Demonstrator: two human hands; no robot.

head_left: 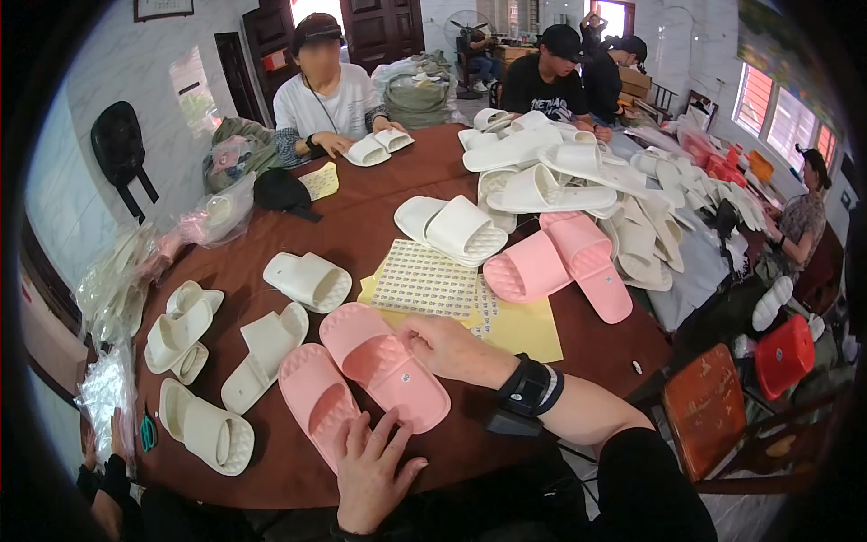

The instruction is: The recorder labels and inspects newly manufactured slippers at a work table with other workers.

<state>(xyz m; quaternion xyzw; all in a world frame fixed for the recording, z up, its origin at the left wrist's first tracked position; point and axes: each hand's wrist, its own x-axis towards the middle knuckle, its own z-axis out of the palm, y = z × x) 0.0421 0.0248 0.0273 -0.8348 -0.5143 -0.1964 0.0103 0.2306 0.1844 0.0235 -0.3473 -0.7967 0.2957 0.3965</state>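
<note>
Two pink slippers lie side by side in front of me: a left-lying pink slipper [302,388] and a right-lying pink slipper [408,397] with a small round sticker on its insole. My left hand [372,474] is open, its spread fingers resting on the near ends of both. My right hand [456,350] is closed, fingertips curled at the strap side of the right-lying slipper; whatever they pinch is hidden. Just beyond my right hand a sheet of small stickers [424,282] lies over yellow backing paper [533,332].
Another pink pair [564,262] lies beyond the paper. White slippers [206,425] stand at left, and a large white slipper heap [560,172] rises at the back right. A person [330,104] across the brown table [361,203] handles white slippers. Green scissors [147,432] lie near the left edge.
</note>
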